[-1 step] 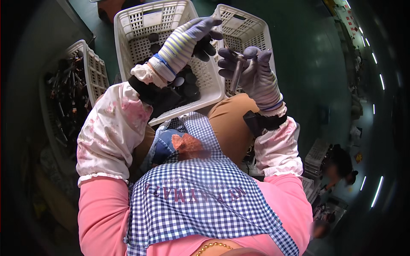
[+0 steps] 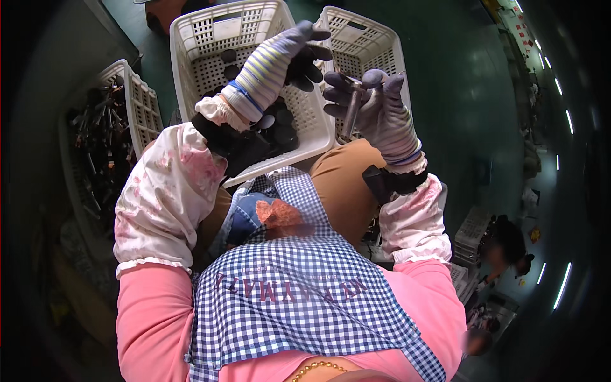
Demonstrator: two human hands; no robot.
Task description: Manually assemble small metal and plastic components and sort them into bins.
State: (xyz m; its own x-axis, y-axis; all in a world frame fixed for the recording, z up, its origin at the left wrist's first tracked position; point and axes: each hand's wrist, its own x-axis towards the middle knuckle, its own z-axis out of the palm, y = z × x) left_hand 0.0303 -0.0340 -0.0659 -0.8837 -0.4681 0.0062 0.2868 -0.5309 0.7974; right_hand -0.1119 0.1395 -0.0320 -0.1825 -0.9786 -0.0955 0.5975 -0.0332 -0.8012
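My left hand (image 2: 273, 62), in a striped grey work glove, hovers above the right side of a white crate (image 2: 248, 167). Its dark fingertips point rightward and stand apart; I see nothing between them. Several flat black discs (image 2: 284, 118) lie inside that crate. To the right, my gloved right hand (image 2: 386, 114) pinches a shiny metal rod (image 2: 354, 113) with a wider flat head, between thumb and fingers. The rod hangs slightly tilted, its head up, in front of a second white crate (image 2: 401, 57). The two hands do not touch.
Far left, another white crate (image 2: 141, 111) stands beside a heap of thin dark and metallic parts (image 2: 102, 146). My knee (image 2: 350, 169) comes close to the near crate edges. Stacked crates (image 2: 472, 232) and a person in dark clothing (image 2: 509, 245) are at the right.
The fingers of my left hand have shifted slightly up and to the left, a bit farther from the rod. My right hand stays almost in place with the rod.
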